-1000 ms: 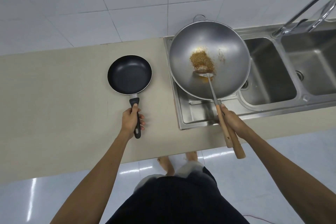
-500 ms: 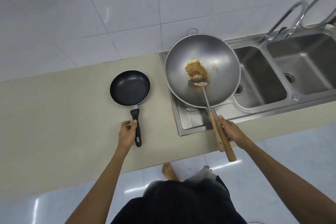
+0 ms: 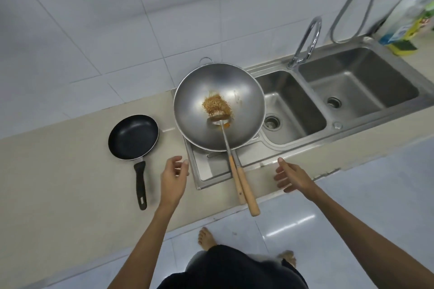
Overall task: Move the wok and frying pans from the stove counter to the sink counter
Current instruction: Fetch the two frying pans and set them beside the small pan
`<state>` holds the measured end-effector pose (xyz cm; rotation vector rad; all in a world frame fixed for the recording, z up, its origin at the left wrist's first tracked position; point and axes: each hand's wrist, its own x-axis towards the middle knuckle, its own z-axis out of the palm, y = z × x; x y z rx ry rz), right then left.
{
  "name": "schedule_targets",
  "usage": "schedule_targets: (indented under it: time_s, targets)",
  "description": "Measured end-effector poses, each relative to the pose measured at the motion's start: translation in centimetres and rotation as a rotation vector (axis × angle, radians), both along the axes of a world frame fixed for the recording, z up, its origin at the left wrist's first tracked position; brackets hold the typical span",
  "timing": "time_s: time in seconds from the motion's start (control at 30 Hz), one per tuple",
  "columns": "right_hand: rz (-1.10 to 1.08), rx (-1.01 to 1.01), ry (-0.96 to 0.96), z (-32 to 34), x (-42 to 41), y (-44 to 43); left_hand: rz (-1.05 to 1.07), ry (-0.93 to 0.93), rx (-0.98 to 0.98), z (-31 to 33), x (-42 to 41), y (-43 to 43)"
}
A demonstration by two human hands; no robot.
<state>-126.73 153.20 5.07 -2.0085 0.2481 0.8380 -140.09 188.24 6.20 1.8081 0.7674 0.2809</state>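
A large steel wok rests on the sink's drainboard, with brown food and a ladle inside; two wooden handles stick out over the counter edge. To its left a small black frying pan lies on the beige counter, its black handle pointing toward me. My left hand hovers open between the pan's handle and the wok's handles, holding nothing. Right of the wooden handles, my right hand is open and empty too.
A double steel sink with a curved tap lies right of the wok. A detergent bottle and a sponge stand at the far right. White tiled wall behind; the counter's front edge runs just below my hands.
Both hands have let go: the left released the frying pan's handle, the right released the wok's wooden handles. Both hands pulled back and opened. The view has tilted and widened to the right.
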Motion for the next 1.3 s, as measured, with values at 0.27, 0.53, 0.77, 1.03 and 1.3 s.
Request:
schedule_targets:
  time_s: [0.27, 0.53, 0.77, 1.03, 1.3]
  targets:
    - [-0.025, 0.065, -0.055, 2.0, 2.4, -15.5, -0.154, -0.026, -0.116, 1.0, 6.0, -16.9]
    - [-0.186, 0.054, -0.194, 4.0, 5.0, -33.5, -0.367, -0.038, -0.160, 1.8, 15.0, -35.5]
    - [-0.238, -0.107, -0.359, 3.9, 9.6, -44.8, -0.636, 0.047, 0.004, 0.5, 24.6, -47.7]
    - [-0.192, -0.278, -0.356, 3.1, 20.1, -58.9, -1.010, 0.085, 0.300, 0.6, 40.4, -64.3]
    - [-0.207, -0.451, -0.225, 1.4, 28.0, -73.8, -1.341, 0.143, 0.512, 1.3, 54.2, -81.3]
